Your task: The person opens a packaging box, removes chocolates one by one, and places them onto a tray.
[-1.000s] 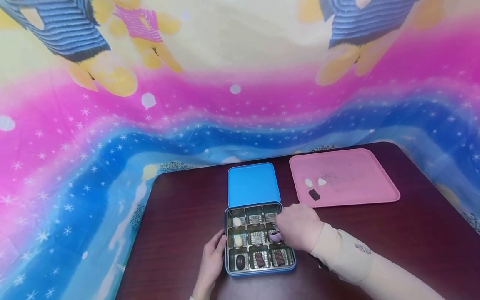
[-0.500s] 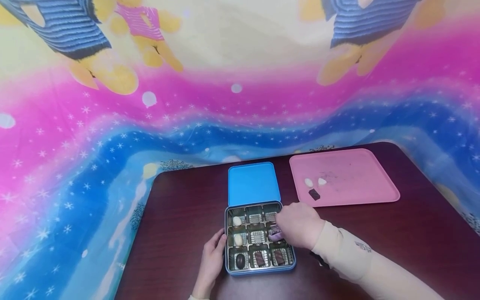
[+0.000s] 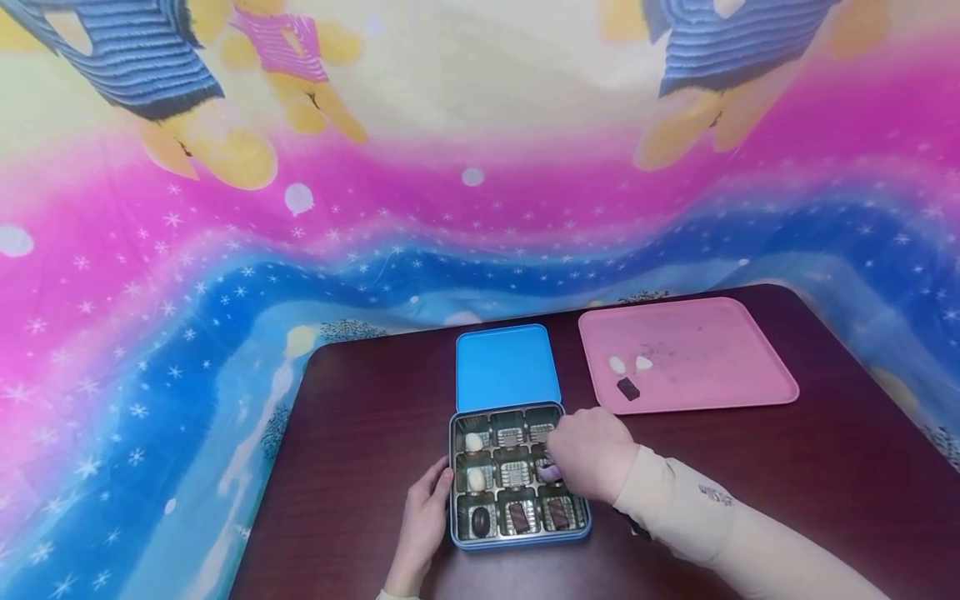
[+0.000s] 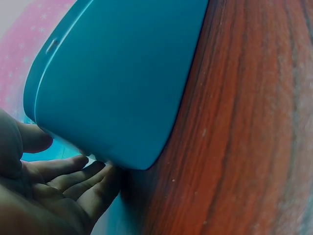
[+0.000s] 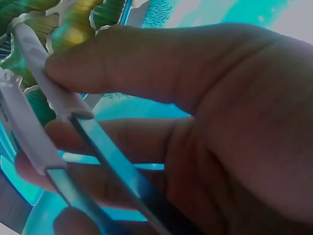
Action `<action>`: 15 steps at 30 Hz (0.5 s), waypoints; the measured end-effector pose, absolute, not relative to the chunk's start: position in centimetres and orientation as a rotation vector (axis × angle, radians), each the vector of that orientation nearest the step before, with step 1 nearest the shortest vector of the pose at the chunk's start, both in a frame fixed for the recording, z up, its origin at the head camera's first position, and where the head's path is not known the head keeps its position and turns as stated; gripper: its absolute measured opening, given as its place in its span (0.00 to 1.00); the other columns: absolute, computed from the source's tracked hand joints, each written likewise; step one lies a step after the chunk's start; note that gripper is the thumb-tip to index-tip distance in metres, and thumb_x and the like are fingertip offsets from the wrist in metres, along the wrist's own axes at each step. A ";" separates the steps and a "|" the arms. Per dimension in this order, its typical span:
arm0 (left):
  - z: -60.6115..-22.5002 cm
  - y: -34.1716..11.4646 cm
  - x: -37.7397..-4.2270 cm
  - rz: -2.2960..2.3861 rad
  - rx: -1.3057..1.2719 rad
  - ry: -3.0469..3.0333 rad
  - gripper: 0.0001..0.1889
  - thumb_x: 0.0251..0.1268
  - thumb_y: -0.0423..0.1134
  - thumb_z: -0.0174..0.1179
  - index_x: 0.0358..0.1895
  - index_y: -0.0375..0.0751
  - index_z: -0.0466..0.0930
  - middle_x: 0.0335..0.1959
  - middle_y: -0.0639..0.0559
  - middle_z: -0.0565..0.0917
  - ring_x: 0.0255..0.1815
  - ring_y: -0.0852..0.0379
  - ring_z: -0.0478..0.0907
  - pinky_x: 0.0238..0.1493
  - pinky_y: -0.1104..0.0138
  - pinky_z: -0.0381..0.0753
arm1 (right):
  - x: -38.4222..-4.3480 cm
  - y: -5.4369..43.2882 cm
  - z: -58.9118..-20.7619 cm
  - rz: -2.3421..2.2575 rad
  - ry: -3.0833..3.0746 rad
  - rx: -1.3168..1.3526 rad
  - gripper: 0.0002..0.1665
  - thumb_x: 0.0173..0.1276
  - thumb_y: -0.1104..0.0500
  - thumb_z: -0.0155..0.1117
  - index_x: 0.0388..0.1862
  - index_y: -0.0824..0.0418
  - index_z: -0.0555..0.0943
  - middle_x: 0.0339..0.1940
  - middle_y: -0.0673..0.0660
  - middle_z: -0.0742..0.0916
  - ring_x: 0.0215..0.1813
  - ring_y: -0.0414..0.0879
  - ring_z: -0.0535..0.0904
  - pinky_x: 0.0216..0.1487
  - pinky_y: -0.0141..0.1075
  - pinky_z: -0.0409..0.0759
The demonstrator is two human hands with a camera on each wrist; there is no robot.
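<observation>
My right hand grips a pair of metal tongs with lavender tips. In the head view those tips reach into the right compartment of the middle row of a blue tin; the hand partly covers that compartment. My left hand rests against the tin's left side, fingers fairly straight, thumb near the rim. Inside the tin, two white pieces lie in the left column. The front row holds a dark oval chocolate and two dark rectangular chocolates.
Behind the tin lies its bright blue lid, inner side up. A pink tray at the back right bears two white pieces and a dark rectangular chocolate. A printed cloth hangs behind the dark wooden table.
My right hand has shifted slightly to the left with the tongs, whose tips stay over the same compartment. The left hand and the tin have barely moved.
</observation>
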State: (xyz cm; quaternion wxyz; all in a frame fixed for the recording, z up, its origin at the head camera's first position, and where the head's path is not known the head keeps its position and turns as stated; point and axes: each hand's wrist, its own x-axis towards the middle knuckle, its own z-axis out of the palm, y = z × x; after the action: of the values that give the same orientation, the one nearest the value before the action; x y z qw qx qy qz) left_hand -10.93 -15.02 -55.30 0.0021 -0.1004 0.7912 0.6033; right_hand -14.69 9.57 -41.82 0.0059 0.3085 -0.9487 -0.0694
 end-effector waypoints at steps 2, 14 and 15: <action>-55.3 -15.0 -10.9 1.890 -0.317 2.487 0.24 0.80 0.41 0.51 0.68 0.24 0.71 0.63 0.33 0.78 0.69 0.41 0.71 0.70 0.45 0.68 | -14.7 9.7 -41.9 -0.230 -2.936 0.986 0.21 0.54 0.42 0.78 0.16 0.53 0.81 0.16 0.53 0.81 0.20 0.49 0.79 0.20 0.46 0.80; -55.3 -15.1 -10.9 1.896 -0.309 2.478 0.25 0.80 0.41 0.51 0.68 0.24 0.70 0.63 0.32 0.78 0.68 0.42 0.72 0.69 0.46 0.70 | -15.0 9.7 -42.7 -0.262 -2.862 0.981 0.16 0.47 0.48 0.83 0.19 0.54 0.84 0.16 0.52 0.82 0.19 0.47 0.78 0.18 0.44 0.79; -55.3 -15.1 -10.9 1.900 -0.310 2.473 0.25 0.80 0.41 0.52 0.68 0.24 0.70 0.63 0.33 0.79 0.67 0.42 0.72 0.69 0.46 0.70 | -15.0 9.7 -42.8 -0.273 -2.866 0.979 0.15 0.47 0.48 0.83 0.20 0.54 0.85 0.16 0.52 0.82 0.19 0.47 0.78 0.18 0.44 0.79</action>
State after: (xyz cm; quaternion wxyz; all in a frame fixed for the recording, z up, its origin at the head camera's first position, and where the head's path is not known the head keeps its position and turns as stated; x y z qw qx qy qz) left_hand -10.94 -15.12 -55.27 0.0039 -0.0989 0.7890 0.6064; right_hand -14.98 9.70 -42.81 0.0505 0.3216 -0.9413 -0.0897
